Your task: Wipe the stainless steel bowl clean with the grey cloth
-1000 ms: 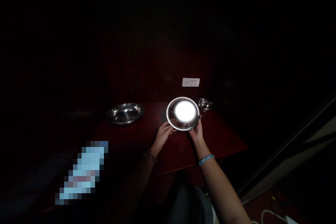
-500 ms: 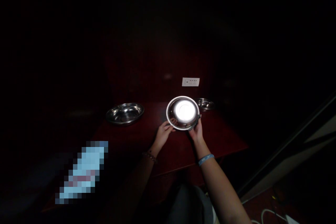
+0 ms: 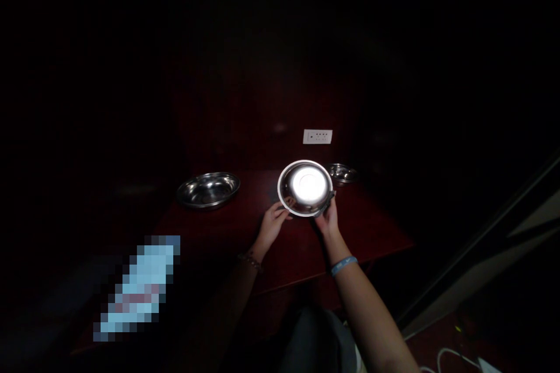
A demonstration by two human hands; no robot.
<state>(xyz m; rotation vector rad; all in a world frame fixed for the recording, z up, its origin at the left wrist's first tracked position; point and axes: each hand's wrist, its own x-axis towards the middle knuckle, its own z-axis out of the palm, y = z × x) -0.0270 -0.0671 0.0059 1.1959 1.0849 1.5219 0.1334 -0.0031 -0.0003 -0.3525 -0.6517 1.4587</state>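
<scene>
Both of my hands hold a shiny round metal bowl (image 3: 305,188), tipped up so that one broad face is toward me, with a bright glare at its middle. I cannot tell whether that face is the inside or the underside. The fingers of my left hand (image 3: 273,224) are at its lower left rim. My right hand (image 3: 328,217) grips the lower right edge, where something dark shows near the fingertips, too dim to make out. Just behind, on the right, a smaller-looking metal bowl (image 3: 343,173) stands on the dark red table (image 3: 301,250), partly covered by the held one.
A wide metal basin (image 3: 209,191) stands at the table's left. On the wall behind is a white power socket (image 3: 317,137). A pixelated light blue patch (image 3: 140,285) lies lower left. A white cable (image 3: 455,352) runs over the floor at lower right. Surroundings are very dark.
</scene>
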